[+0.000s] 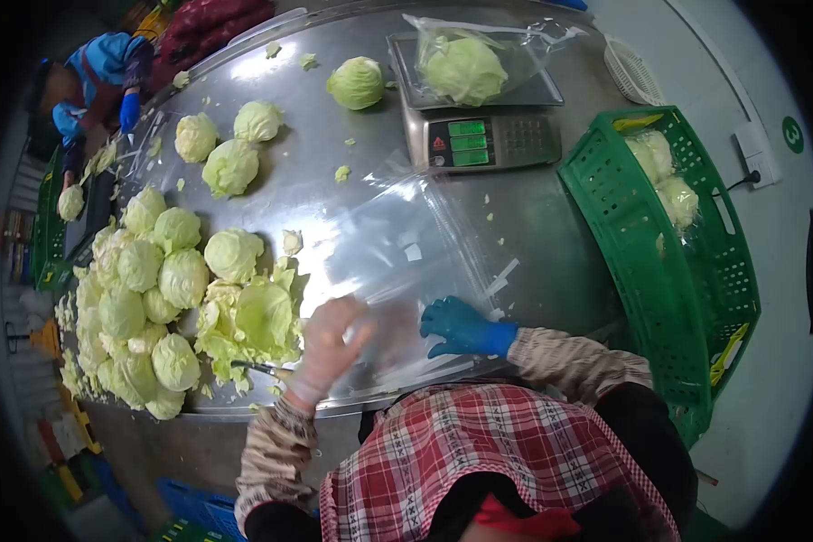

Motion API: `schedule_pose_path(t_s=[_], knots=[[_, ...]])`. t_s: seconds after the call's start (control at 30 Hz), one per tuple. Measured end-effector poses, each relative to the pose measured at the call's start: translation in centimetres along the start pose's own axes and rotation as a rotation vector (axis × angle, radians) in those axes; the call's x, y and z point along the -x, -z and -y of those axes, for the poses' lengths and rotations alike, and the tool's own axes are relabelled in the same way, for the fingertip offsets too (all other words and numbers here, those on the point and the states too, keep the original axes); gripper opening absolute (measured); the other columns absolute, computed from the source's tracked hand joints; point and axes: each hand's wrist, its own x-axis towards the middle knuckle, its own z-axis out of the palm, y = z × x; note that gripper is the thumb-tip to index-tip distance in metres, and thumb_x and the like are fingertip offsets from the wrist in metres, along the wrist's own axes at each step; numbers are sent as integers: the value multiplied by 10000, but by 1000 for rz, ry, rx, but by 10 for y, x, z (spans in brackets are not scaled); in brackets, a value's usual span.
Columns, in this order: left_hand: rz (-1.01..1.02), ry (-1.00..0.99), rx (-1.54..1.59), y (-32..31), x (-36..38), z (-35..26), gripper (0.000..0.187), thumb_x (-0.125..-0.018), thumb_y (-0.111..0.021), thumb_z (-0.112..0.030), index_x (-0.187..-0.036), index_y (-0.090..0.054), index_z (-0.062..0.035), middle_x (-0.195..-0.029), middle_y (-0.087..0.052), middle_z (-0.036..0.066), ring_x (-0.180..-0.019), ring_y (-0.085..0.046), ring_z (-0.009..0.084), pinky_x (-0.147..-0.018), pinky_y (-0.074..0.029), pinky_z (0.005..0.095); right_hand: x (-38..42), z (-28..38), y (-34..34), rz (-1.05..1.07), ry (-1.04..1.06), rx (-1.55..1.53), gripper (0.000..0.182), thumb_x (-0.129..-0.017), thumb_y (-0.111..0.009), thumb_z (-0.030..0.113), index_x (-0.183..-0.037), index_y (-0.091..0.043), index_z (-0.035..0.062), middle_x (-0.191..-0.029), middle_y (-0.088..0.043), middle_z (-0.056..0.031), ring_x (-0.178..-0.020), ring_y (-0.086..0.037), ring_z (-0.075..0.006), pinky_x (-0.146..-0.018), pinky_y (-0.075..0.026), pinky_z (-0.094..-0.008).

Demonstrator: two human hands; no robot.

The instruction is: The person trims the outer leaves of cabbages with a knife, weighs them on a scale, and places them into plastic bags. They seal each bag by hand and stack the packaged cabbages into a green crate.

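My left hand [332, 343], in a thin clear glove, is over the near edge of the table, slightly blurred, its thumb apart from the fingers. I see nothing gripped in it. My right hand [463, 327], in a blue glove, has its fingers spread over the flat clear plastic bags [406, 271]. Just left of my left hand, a knife [260, 367] lies beside loose cabbage leaves [266, 316]. Beyond them is a large pile of trimmed cabbages [140, 266]. A bagged cabbage [465, 70] rests on the digital scale [483, 140], whose display is lit.
Several single cabbages [230, 167] sit on the metal table [316, 172] among leaf scraps. At right stands a green crate [659, 271] holding bagged cabbages [664, 176]. A white basket [632, 70] is behind it. A co-worker [99, 81] in blue gloves handles a cabbage at far left.
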Motion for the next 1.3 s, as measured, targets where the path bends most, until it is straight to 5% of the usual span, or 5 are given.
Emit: schedule_pose_path(t_s=[0.7,0.93,1.0,1.13,1.3], knots=[[380,-414,-449,74,-16,-63,638,-696,-699,-386,-1253,-489,-153,-1356,-419,101,-1269,-382,276,-1045,-287,499,-93,-27,173,120,-261,-1293,118,-828,-595,110,-861,-595,-3,-794,-624,-102,-676,-602,-154,-666,-489,-267],[-323,-198,-526,96,-35,-33,155,-717,-678,-92,-851,-601,-82,-746,-609,56,-833,-607,249,-854,-468,410,-57,12,183,-1047,-184,-733,145,-819,-588,152,-819,-618,10,-816,-606,-84,-774,-593,-159,-699,-484,-304],[-391,-169,-486,98,-39,-33,161,-709,-681,-67,-846,-598,-81,-736,-602,62,-793,-606,252,-806,-480,393,-40,18,125,-730,391,-673,73,-833,-612,119,-805,-632,55,-772,-623,-58,-752,-610,-184,-720,-482,-312],[-413,-195,-418,105,-44,-41,181,-693,-687,-44,-846,-596,-76,-710,-582,65,-694,-590,247,-681,-493,354,-17,28,25,54,76,145,448,-720,-747,273,-1108,-613,94,-1133,-583,-121,-995,-554,-270,-880,-420,-399],[-261,-437,-402,123,-44,-62,172,-659,-603,-54,-830,-590,-62,-636,-495,33,-606,-533,219,-629,-471,340,-41,102,170,-645,293,44,583,-717,-731,386,-1194,-553,102,-1144,-570,-120,-1026,-541,-256,-882,-409,-444]])
